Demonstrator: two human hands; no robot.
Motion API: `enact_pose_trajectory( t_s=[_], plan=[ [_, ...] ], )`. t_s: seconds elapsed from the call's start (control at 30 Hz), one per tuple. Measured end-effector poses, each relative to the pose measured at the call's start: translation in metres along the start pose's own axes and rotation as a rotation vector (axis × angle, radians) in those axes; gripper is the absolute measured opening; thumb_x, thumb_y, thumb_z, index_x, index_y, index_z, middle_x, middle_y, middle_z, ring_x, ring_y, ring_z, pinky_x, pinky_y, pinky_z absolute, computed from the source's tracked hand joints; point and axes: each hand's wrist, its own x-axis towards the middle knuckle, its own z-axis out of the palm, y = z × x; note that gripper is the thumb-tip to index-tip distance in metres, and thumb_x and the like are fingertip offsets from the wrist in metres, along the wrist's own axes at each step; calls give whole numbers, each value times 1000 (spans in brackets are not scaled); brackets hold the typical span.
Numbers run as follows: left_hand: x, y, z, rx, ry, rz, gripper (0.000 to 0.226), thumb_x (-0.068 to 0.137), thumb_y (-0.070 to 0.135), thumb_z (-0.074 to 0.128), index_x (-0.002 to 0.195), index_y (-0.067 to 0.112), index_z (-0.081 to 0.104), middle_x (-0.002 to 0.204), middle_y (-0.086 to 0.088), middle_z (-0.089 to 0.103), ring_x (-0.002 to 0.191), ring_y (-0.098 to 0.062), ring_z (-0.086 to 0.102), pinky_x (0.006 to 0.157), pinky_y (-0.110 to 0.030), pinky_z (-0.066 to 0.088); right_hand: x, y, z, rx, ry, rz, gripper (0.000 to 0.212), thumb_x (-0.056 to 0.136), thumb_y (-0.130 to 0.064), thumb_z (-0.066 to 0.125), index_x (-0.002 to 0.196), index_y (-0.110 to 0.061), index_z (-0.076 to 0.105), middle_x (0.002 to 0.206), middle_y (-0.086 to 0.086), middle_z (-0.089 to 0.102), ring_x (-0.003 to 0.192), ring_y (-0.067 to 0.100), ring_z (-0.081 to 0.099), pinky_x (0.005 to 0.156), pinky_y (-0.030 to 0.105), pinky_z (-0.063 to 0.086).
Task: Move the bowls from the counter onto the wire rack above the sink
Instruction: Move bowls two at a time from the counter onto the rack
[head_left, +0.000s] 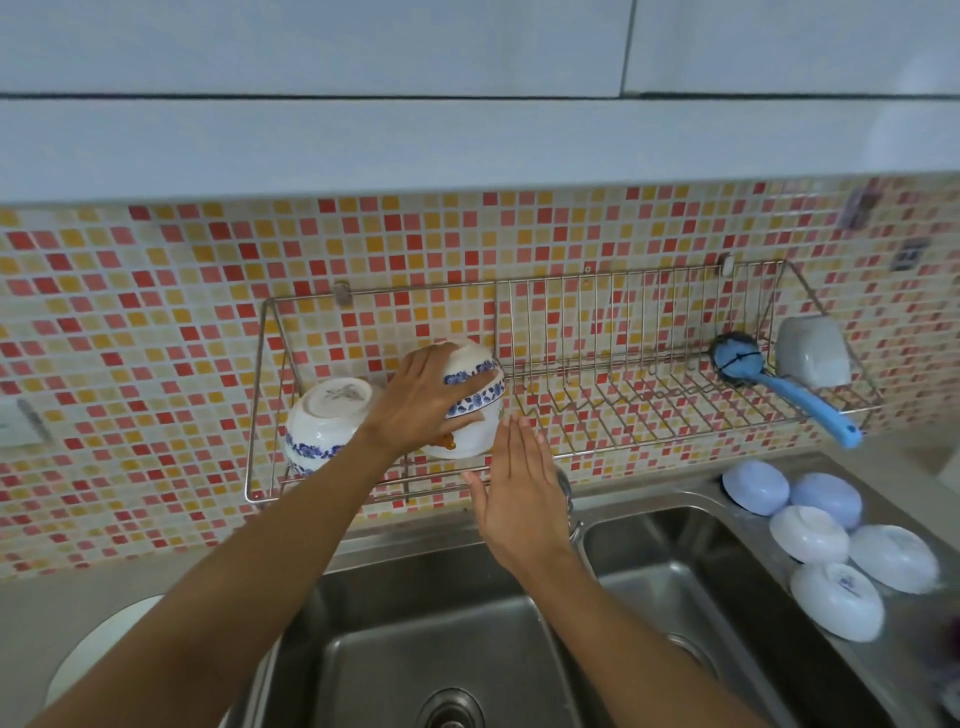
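A wire rack (571, 374) hangs on the tiled wall above the sink. At its left end lies a white bowl with a blue pattern (324, 421), upside down and tilted. Beside it a stack of nested blue-patterned bowls (472, 395) rests in the rack, and my left hand (421, 400) grips this stack from the left. My right hand (514, 493) hovers just in front of the rack, flat, fingers apart, holding nothing. Several white and pale blue bowls (826, 540) lie upside down on the counter at the right of the sink.
A blue-handled brush (779, 387) and a white cup (813, 351) sit at the rack's right end. The double steel sink (519, 649) is below, with a tap partly hidden behind my right hand. A white round plate (104, 649) lies at the lower left.
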Motion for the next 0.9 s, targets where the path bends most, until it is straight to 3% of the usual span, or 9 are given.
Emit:
enact_pose_trajectory(
  t_s=[0.23, 0.37, 0.43, 0.53, 0.6, 0.7, 0.77, 0.83, 0.9],
  plan=[
    [-8, 8, 8, -113, -37, 51, 68, 81, 58, 60, 142, 31, 41, 138, -16, 48, 124, -35, 48, 100, -47, 42, -1, -1, 0, 7, 0, 2, 72, 100, -52, 21, 147, 2, 29, 153, 21, 32, 144, 30, 27, 119, 44, 19],
    [-12, 9, 7, -219, -123, -12, 92, 79, 57, 63, 151, 19, 19, 152, -13, 32, 138, -32, 31, 112, -46, 28, -1, -1, -1, 18, -24, 1, 72, 100, -52, 18, 148, 2, 28, 154, 21, 30, 145, 30, 26, 120, 44, 17],
    [-18, 8, 7, -229, -158, -9, 97, 77, 56, 67, 151, 18, 17, 155, -9, 27, 140, -30, 27, 114, -43, 24, -1, -1, -2, 35, -24, 2, 73, 100, -52, 14, 147, 2, 30, 153, 21, 33, 144, 30, 29, 119, 45, 20],
    [-26, 4, 9, -241, -165, 16, 90, 80, 53, 64, 151, 22, 18, 155, -4, 29, 141, -25, 28, 115, -41, 28, -1, -2, -3, 55, -27, 0, 77, 99, -54, 5, 147, 2, 28, 153, 21, 32, 144, 31, 29, 119, 45, 22],
    [-30, 1, 7, -266, -150, 5, 81, 86, 57, 55, 151, 24, 20, 154, -3, 32, 140, -23, 31, 114, -42, 32, -1, -3, -5, 68, -29, 2, 81, 97, -58, 3, 149, 0, 23, 155, 20, 28, 146, 30, 23, 120, 43, 16],
    [-43, -7, 4, -336, -59, -148, 69, 90, 57, 44, 148, 23, 30, 151, -4, 40, 137, -24, 38, 112, -42, 35, 3, -8, -11, 138, -85, 40, 89, 92, -71, 6, 153, -6, 8, 161, 16, 11, 149, 27, 6, 122, 42, 1],
    [-58, -15, 5, -357, 71, -327, 60, 92, 49, 46, 143, 17, 41, 145, -9, 47, 134, -29, 42, 111, -45, 37, 13, -15, -16, 205, -111, 92, 92, 87, -76, 10, 154, -14, 0, 162, 15, 6, 149, 29, 6, 121, 45, -1],
    [-74, -23, 7, -327, 179, -523, 50, 94, 38, 50, 137, 12, 49, 141, -15, 50, 130, -35, 45, 108, -49, 38, 29, -19, -17, 252, -118, 113, 91, 86, -77, 21, 153, -21, -4, 162, 16, 4, 149, 32, 9, 121, 48, 5],
    [-87, -30, 9, -264, 191, -658, 43, 95, 33, 49, 132, 11, 54, 140, -18, 50, 128, -37, 46, 109, -51, 36, 50, -20, -13, 280, -104, 105, 93, 84, -73, 40, 152, -24, -2, 161, 16, 10, 147, 34, 16, 119, 51, 20]
  ],
)
